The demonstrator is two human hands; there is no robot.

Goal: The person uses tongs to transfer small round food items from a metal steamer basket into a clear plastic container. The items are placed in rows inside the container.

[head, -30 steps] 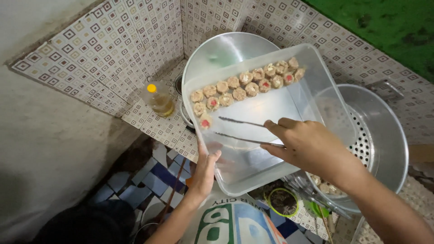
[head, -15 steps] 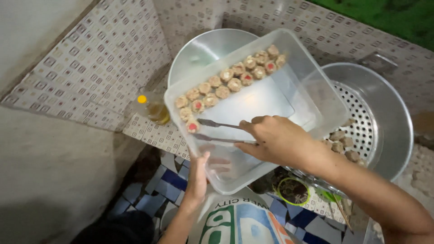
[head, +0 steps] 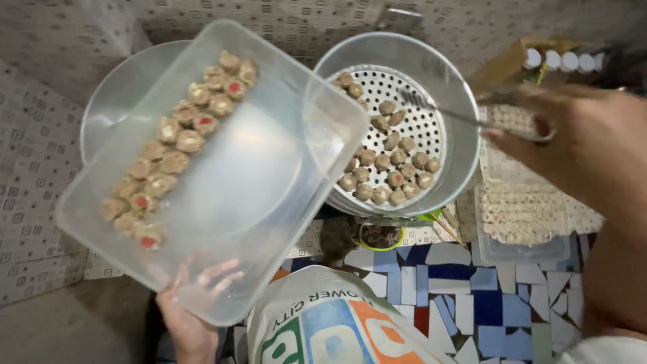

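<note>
My left hand (head: 192, 317) grips the near edge of a clear plastic container (head: 269, 168), holding it tilted. A double row of small round dumplings (head: 176, 152), some with red tops, lies along its far side. My right hand (head: 579, 141) holds metal tongs (head: 458, 116) whose tips reach over a round metal steamer pot (head: 461, 101). Several more dumplings (head: 387, 165) lie on the pot's perforated tray. The container's right corner overlaps the pot's left rim.
A round metal lid (head: 114, 94) lies behind the container on the tiled counter. A second clear container of dumplings (head: 522, 216) stands right of the pot. A small green-rimmed bowl (head: 377, 236) sits below the pot. Mosaic floor tiles show below.
My right hand has lifted the tongs out of the container and swung right over the steamer. The view shifted, so the pot's tray of dumplings is now in sight.
</note>
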